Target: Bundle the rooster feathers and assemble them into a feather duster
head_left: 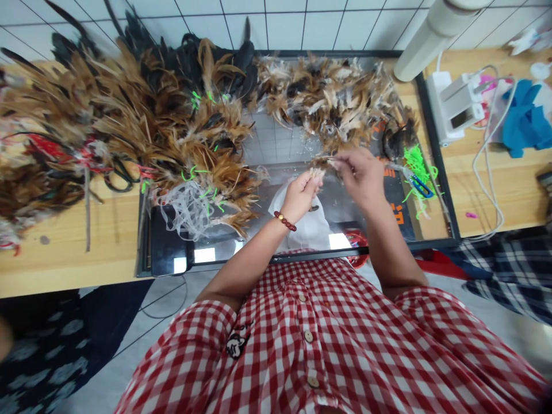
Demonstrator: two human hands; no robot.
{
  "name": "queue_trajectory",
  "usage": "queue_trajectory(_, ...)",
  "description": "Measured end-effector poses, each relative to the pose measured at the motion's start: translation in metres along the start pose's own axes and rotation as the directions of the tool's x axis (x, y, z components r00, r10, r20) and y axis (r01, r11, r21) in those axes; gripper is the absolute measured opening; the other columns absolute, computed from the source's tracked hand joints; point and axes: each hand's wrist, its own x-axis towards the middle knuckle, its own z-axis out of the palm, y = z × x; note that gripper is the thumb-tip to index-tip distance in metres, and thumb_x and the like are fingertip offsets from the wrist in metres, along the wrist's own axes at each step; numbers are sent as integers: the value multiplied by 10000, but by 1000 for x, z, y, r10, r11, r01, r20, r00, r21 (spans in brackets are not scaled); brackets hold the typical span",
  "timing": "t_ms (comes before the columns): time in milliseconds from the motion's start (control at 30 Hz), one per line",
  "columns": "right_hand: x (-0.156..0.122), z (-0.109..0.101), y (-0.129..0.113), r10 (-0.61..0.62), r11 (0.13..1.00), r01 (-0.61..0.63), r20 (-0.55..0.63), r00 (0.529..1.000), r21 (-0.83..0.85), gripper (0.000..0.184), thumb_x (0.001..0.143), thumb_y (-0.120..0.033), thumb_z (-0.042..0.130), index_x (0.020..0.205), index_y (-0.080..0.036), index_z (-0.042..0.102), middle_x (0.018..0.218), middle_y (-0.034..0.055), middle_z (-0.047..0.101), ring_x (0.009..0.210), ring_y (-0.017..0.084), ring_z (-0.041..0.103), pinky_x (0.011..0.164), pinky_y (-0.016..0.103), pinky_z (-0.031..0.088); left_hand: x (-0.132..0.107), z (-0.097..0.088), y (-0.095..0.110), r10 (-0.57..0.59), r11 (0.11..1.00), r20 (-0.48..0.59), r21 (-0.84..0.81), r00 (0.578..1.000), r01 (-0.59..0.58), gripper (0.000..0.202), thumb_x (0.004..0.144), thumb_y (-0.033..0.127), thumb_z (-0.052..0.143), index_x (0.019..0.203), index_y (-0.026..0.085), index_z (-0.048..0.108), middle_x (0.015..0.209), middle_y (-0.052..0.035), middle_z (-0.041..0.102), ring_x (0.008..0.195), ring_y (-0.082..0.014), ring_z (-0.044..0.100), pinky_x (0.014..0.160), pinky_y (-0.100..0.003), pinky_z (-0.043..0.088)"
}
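Note:
My left hand, with a red bead bracelet on its wrist, is closed in a pinch on a small tuft of brown feathers. My right hand is closed too, its fingertips gripping the same tuft from the right. Both hands hover over a glossy black mat on the wooden table. A loose heap of short brown and white feathers lies just beyond my hands. A larger pile of long brown and black feathers spreads over the left of the table.
Blue-handled scissors lie among green plastic ties to the right of my right hand. A white power strip with cables, a white cylinder and blue cloth are at the far right. Clear netting lies left of centre.

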Motion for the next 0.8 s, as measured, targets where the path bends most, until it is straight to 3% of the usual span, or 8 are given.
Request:
queue_trajectory(100, 21, 3, 20, 51, 987, -43, 47, 998, -157, 278, 962, -278, 518, 1021, -217, 783, 1033, 112, 739, 972, 269, 665, 876, 398, 509, 2, 0, 5, -37, 998, -24, -49, 999, 36, 300, 975, 305, 681, 716, 179, 598, 638, 38, 621, 560, -53, 564, 577, -175, 449)
queue_trajectory(300, 44, 25, 38, -28, 944, 87, 185, 982, -317, 303, 918, -225, 509, 1011, -196, 795, 986, 125, 727, 911, 265, 629, 790, 380, 467, 6, -4, 11, -58, 992, -131, -117, 990, 43, 305, 994, 341, 648, 738, 184, 592, 658, 41, 624, 581, -52, 581, 587, -169, 463)
queue_trajectory(433, 39, 13, 25, -81, 918, 148, 191, 978, -368, 308, 953, -239, 481, 1031, -184, 774, 996, 133, 729, 906, 269, 626, 779, 384, 446, 12, -7, 6, -44, 992, -191, -128, 981, 19, 306, 969, 374, 687, 738, 190, 606, 646, 41, 616, 560, -54, 561, 560, -176, 443)
queue_trajectory(567, 30, -9, -2, -125, 829, 250, 269, 955, -500, 342, 1019, -243, 422, 1077, -197, 756, 987, 126, 731, 957, 286, 623, 842, 415, 437, 15, -12, 2, 61, 995, -236, -67, 970, -78, 259, 931, 372, 742, 761, 198, 654, 707, 31, 655, 551, -54, 532, 546, -197, 423)
queue_trajectory(633, 27, -13, -14, -179, 814, 329, 332, 926, -478, 333, 1035, -244, 416, 1033, -218, 748, 999, 114, 726, 1004, 290, 612, 898, 436, 435, 14, -13, 3, 121, 992, -187, -16, 975, -126, 238, 905, 355, 775, 761, 195, 673, 744, 26, 670, 557, -54, 539, 562, -203, 436)
queue_trajectory(700, 24, -12, -19, -234, 857, 369, 367, 900, -359, 302, 1042, -278, 441, 1001, -246, 738, 1009, 96, 723, 1025, 280, 607, 949, 449, 438, 10, -12, 6, 126, 992, -72, 27, 989, -124, 233, 903, 317, 777, 739, 187, 677, 713, 25, 657, 548, -55, 543, 565, -202, 441)
queue_trajectory(800, 22, -7, -17, -211, 956, 256, 271, 939, -142, 248, 1024, -387, 526, 1042, -265, 741, 1014, 88, 729, 1030, 279, 627, 986, 467, 459, 6, -9, 9, 46, 999, 28, -2, 999, -46, 267, 948, 267, 720, 707, 172, 653, 635, 31, 617, 525, -51, 535, 533, -187, 417)
